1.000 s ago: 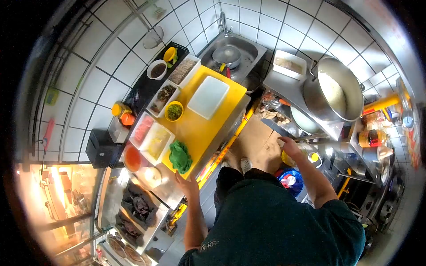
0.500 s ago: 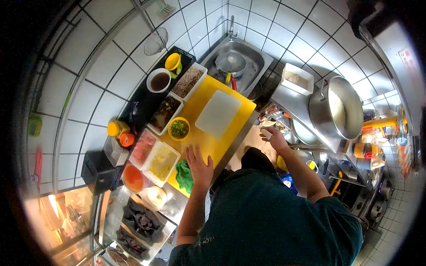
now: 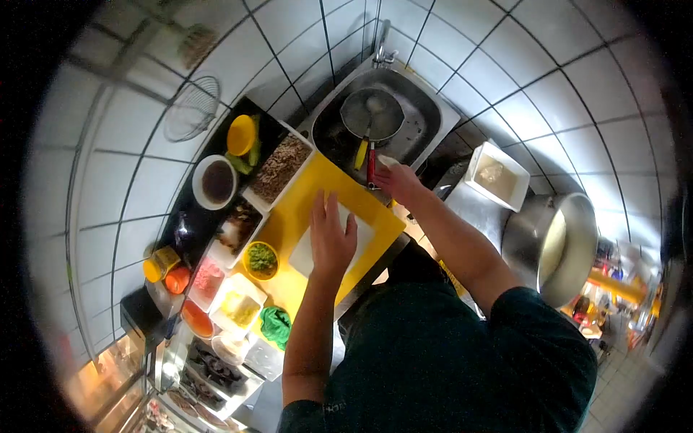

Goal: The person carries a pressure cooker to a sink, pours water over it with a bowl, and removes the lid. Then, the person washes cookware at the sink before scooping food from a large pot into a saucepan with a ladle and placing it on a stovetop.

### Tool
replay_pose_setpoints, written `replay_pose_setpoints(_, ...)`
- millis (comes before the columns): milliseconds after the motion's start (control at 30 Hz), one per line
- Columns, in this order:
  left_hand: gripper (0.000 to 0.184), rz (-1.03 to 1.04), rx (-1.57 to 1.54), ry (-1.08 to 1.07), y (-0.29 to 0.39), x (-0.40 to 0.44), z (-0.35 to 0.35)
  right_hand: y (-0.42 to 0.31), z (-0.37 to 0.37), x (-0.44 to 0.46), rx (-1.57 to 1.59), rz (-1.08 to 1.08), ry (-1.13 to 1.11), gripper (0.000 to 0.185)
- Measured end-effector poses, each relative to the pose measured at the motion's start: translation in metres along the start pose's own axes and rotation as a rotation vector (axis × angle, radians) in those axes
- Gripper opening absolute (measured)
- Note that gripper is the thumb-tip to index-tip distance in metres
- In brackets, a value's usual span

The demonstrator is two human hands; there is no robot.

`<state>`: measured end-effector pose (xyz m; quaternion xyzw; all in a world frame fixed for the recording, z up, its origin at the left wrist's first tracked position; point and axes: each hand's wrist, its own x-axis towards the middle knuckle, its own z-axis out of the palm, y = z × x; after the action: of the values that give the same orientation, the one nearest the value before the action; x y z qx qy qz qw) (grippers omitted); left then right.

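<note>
I have the left hand [image 3: 332, 247] over the white rectangular tray [image 3: 363, 235], fingers apart; I can't tell whether it touches. The tray lies on the yellow cutting board [image 3: 325, 173]. My right hand's [image 3: 403, 186] fingers are together on a small white piece [image 3: 388, 160], beside the red handle [image 3: 372, 162] at the sink [image 3: 449, 115].

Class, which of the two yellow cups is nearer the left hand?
The yellow cup with green pieces, at the edge of the yellow board; the other yellow cup sits farther off, beside the bowl of dark liquid.
</note>
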<state>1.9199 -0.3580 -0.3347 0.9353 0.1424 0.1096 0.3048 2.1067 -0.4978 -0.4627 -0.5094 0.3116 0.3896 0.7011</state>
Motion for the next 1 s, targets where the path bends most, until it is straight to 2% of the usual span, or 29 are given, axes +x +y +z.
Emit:
replay_pose_setpoints(67,0.058,-0.062,-0.015,-0.018,-0.001,0.052,0.025,-0.005,0.019,0.051,-0.037,0.103,-0.075,0.025)
replay_pose_setpoints(167,0.049,-0.088,0.094,-0.039,-0.014,0.124,0.064,-0.01,0.044,0.086,0.137,0.278,-0.19,0.024)
replay_pose_setpoints(233,0.044,-0.224,0.139,-0.261,-0.027,0.171,0.085,-0.023,0.048,0.073,0.227,0.217,-0.194,0.02)
replay_pose_setpoints(267,0.044,-0.306,0.203,-0.455,-0.035,0.195,0.097,-0.028,0.046,0.07,0.273,0.178,-0.194,0.019)
replay_pose_setpoints(300,0.045,-0.382,0.266,-0.649,-0.042,0.22,0.11,-0.026,0.035,0.082,0.202,0.199,-0.049,0.015)
replay_pose_setpoints(333,0.046,-0.455,0.329,-0.84,-0.05,0.242,0.122,-0.038,0.026,0.075,0.138,0.185,-0.077,0.014)
replay_pose_setpoints(433,0.047,-0.367,0.461,-0.944,-0.109,0.257,0.198,-0.077,-0.013,0.042,-0.045,0.169,-0.102,0.025)
replay_pose_setpoints(500,0.044,-0.232,0.473,-0.6,-0.166,0.228,0.265,-0.084,-0.037,0.048,-0.153,0.192,-0.033,0.026)
replay_pose_setpoints(567,0.041,-0.233,0.449,-0.448,-0.179,0.222,0.284,-0.076,-0.064,0.056,-0.049,0.138,-0.056,0.027)
replay_pose_setpoints(633,0.038,-0.353,0.406,-0.495,-0.179,0.22,0.284,-0.073,-0.078,0.063,-0.012,0.125,-0.078,0.029)
replay_pose_setpoints(733,0.044,-0.584,0.489,-0.823,-0.12,0.256,0.226,-0.088,-0.074,0.059,-0.05,0.152,-0.096,0.036)
replay_pose_setpoints(833,0.042,-0.568,0.576,-0.65,-0.086,0.27,0.187,-0.1,-0.069,0.05,-0.078,0.181,-0.086,0.044)
replay_pose_setpoints(933,0.036,-0.296,0.621,-0.524,-0.028,0.28,0.147,-0.106,-0.068,0.041,-0.063,0.238,-0.077,0.051)
replay_pose_setpoints(1000,0.035,-0.071,0.511,-0.416,-0.016,0.288,0.159,-0.102,-0.075,0.046,-0.011,0.304,-0.06,0.054)
